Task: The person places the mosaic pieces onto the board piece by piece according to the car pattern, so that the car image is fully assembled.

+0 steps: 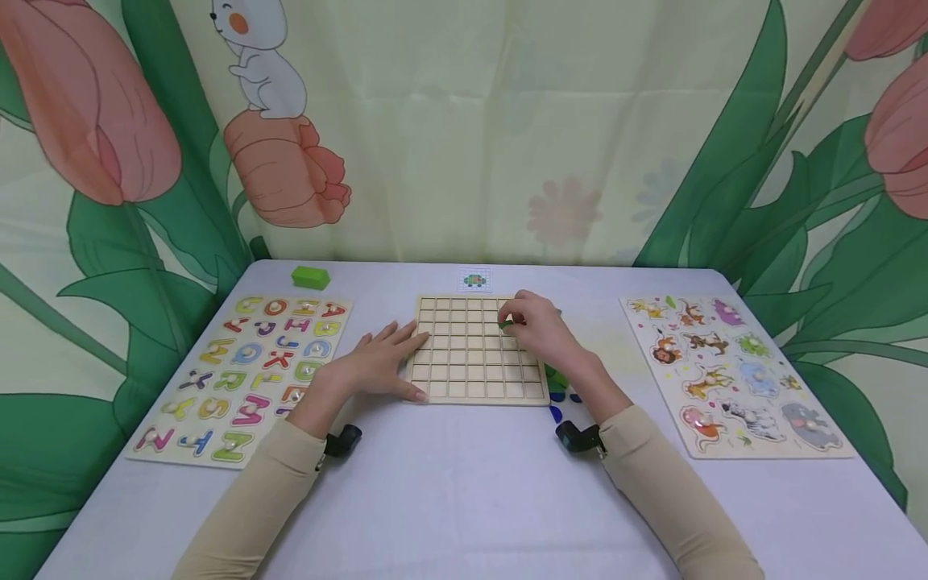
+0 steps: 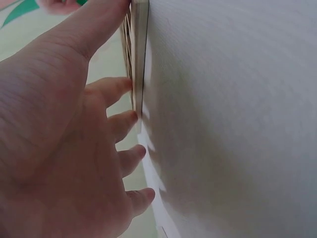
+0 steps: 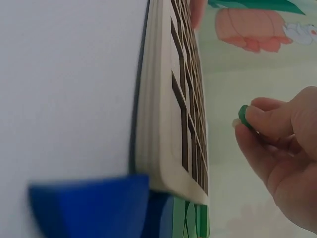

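Observation:
A square wooden grid board point(image 1: 474, 362) lies in the middle of the white table. My left hand point(image 1: 373, 362) rests at its left edge, fingers spread, thumb near the front corner; in the left wrist view the fingertips touch the board's side. Above the board's upper right part, my right hand point(image 1: 540, 326) pinches a small green piece point(image 3: 243, 115) between thumb and fingers. Green pieces point(image 1: 557, 379) and blue pieces point(image 1: 556, 413) lie beside the board's right edge, partly hidden under the right forearm. A blue piece point(image 3: 94, 206) looms close in the right wrist view.
Behind the board lies a small picture card point(image 1: 474, 279) with a gridded pattern. A green block point(image 1: 310, 278) stands at the back left. An alphabet puzzle board point(image 1: 242, 379) is on the left, an animal puzzle board point(image 1: 732, 379) on the right. A printed curtain point(image 1: 464, 145) hangs behind.

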Tool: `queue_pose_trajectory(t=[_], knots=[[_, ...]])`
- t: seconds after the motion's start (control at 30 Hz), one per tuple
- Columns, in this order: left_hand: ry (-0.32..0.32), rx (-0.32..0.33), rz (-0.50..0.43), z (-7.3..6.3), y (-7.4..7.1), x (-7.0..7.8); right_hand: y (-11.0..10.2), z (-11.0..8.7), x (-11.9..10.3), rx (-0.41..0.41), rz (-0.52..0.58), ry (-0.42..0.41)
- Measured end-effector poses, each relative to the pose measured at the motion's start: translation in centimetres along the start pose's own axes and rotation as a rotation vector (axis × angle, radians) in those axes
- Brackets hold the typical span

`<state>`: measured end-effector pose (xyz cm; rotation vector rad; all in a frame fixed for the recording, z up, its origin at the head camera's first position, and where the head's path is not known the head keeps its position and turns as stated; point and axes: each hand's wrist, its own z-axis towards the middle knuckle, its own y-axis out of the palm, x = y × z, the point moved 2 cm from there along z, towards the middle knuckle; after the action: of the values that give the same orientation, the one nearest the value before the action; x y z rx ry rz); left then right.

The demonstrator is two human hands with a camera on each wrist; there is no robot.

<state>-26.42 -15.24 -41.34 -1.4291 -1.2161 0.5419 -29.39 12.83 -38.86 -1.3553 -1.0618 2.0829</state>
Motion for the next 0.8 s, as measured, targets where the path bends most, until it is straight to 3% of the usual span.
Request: queue_pose_trajectory(t=[0.17, 0.47, 0.8], knots=[[0.004, 0.01, -0.002, 0.0, -0.1, -0.1, 0.9, 0.9, -0.4, -0.036, 0.003, -0.012], [0.005, 0.002, 0.003, 0.3, 0.2, -0.2, 3.1, 2.2, -1.4, -0.226, -0.067, -0.014], [0.001, 0.005, 0.01, 0.3, 0.4, -0.3, 4.2, 3.2, -2.4, -0.216, -0.077, 0.013]])
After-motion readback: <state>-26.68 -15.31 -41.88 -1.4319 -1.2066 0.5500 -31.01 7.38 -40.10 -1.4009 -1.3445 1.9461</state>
